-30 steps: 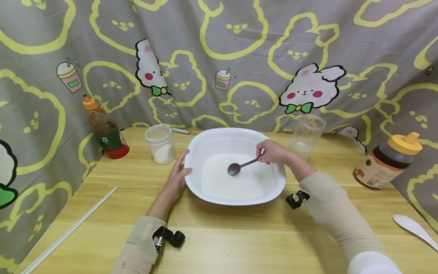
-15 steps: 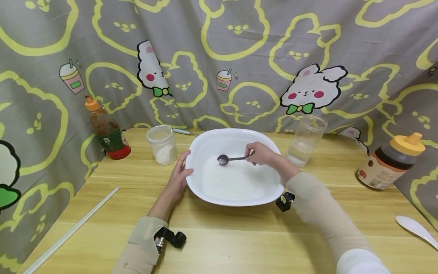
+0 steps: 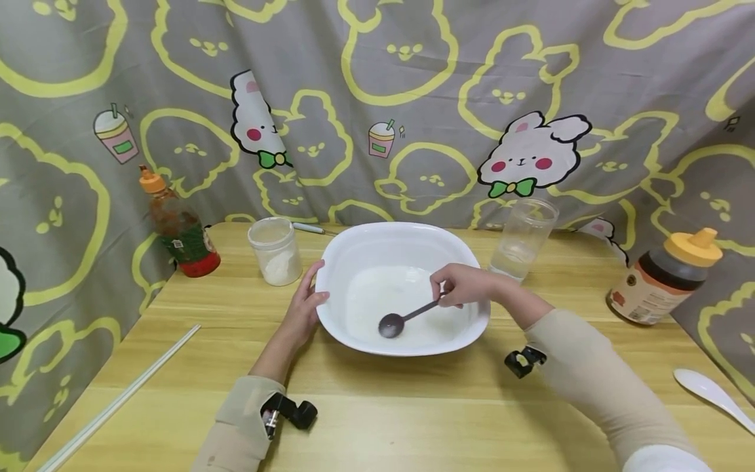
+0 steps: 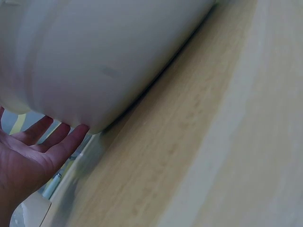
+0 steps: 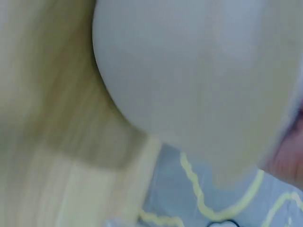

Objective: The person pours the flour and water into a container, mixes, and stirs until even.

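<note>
A white oval basin (image 3: 404, 349) with a milky white liquid (image 3: 377, 288) in it stands on the wooden table. My left hand (image 3: 303, 308) holds the basin's left end, thumb at the rim; in the left wrist view its fingers (image 4: 71, 142) rest against the outer wall. Between the thumb and fingers of my right hand (image 3: 466, 285) is the handle of a dark spoon (image 3: 392, 326). The bowl of this spoon sits in the liquid near the basin's front side. In the right wrist view the basin's wall (image 5: 189, 71) hides most of that hand.
Behind the basin stand a jar of white powder (image 3: 276, 252) and a clear cup (image 3: 525, 239) of water. A red sauce bottle (image 3: 179, 226) is at left, a brown squeeze bottle (image 3: 663, 278) at right. Chopsticks (image 3: 120, 400) and a white spoon (image 3: 714, 393) lie at the sides.
The spoon in my right hand has swept through the liquid, first left toward the back, then down to the front. My left hand has stayed on the basin.
</note>
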Motion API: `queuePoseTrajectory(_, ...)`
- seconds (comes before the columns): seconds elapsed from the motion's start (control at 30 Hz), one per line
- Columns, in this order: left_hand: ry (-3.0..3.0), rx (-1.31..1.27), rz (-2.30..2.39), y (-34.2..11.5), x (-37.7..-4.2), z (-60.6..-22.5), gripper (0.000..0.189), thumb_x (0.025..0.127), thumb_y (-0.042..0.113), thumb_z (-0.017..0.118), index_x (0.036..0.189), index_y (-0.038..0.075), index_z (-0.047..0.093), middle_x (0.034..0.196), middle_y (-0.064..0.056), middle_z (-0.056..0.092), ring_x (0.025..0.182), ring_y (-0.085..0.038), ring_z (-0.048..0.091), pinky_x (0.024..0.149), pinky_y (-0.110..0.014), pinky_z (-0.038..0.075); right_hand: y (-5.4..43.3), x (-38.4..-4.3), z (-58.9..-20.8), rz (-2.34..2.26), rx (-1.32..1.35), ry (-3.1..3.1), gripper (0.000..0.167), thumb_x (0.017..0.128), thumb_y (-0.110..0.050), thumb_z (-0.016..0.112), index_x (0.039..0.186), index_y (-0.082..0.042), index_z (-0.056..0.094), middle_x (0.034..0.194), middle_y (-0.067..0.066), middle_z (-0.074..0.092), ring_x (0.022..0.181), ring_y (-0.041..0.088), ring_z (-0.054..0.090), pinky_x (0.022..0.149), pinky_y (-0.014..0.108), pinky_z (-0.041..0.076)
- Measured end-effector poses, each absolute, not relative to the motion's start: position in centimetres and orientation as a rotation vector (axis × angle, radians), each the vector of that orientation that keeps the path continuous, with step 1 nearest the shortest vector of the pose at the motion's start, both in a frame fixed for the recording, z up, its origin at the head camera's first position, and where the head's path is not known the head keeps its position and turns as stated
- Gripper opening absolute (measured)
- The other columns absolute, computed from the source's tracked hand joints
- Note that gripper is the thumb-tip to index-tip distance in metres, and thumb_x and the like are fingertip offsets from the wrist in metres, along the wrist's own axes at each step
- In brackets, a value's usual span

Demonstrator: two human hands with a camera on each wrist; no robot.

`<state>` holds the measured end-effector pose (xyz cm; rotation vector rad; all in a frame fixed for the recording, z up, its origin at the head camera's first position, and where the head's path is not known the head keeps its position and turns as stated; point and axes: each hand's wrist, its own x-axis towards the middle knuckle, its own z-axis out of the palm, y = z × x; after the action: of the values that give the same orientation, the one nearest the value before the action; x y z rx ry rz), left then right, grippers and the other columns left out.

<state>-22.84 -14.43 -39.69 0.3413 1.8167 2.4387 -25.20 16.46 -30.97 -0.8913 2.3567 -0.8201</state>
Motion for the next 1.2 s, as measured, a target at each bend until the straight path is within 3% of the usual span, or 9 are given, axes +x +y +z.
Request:
queuePoseTrajectory(0.13,1.817,0.345,2.434,-14.5,-22.9,-39.6,0.064,0.077,0.004,0.045,0.135,0.018,0.023,0.124,-0.025,0.033,0.101,-0.036,0.043,0.069,-0.033,0.049,18.6,-25.4,-30.0,-0.749,-0.855,2.454,0.010,0.073,0.005,0.053,0.072,-0.004,0.054,0.052,0.000,0.047,0.045,0.010,0.040,0.042,0.022,0.035)
queuePoseTrajectory(0.33,1.835,0.358,2.418,-14.5,-23.0,-39.6,0.063,0.077,0.004,0.046,0.135,0.019,0.024,0.126,-0.025,0.032,0.105,-0.042,0.038,0.074,-0.040,0.047,19.8,-26.5,-29.5,-0.694,-0.725,2.680,0.010,0.072,0.006,0.053,0.070,-0.004,0.053,0.060,0.002,0.051,0.049,0.013,0.043,0.044,0.025,0.038)
queuePoseTrajectory(0.7,1.834,0.357,2.422,-14.5,-22.9,-39.6,0.062,0.077,0.004,0.045,0.134,0.018,0.025,0.124,-0.026,0.033,0.103,-0.042,0.040,0.073,-0.040,0.047,15.4,-28.9,-32.4,-0.849,-0.630,2.729,0.006,0.076,0.000,0.056,0.074,-0.005,0.053,0.053,0.004,0.051,0.047,0.014,0.048,0.046,0.024,0.037)
queuePoseTrajectory(1.0,1.817,0.363,2.449,-14.6,-22.8,-39.7,0.063,0.077,0.003,0.045,0.135,0.018,0.025,0.125,-0.025,0.033,0.105,-0.044,0.038,0.071,-0.037,0.048,12.5,-27.3,-33.8,-1.036,-0.738,2.403,0.004,0.078,0.001,0.055,0.077,-0.003,0.056,0.048,0.004,0.048,0.054,0.039,0.045,0.045,0.022,0.032)
queuePoseTrajectory(1.2,1.819,0.371,2.441,-14.5,-22.8,-39.7,0.063,0.077,0.004,0.045,0.135,0.018,0.024,0.125,-0.024,0.033,0.106,-0.045,0.036,0.071,-0.034,0.049,13.4,-26.0,-33.0,-0.923,-0.809,2.292,0.004,0.079,-0.001,0.056,0.079,-0.004,0.056,0.047,0.003,0.046,0.042,0.013,0.038,0.040,0.020,0.028)
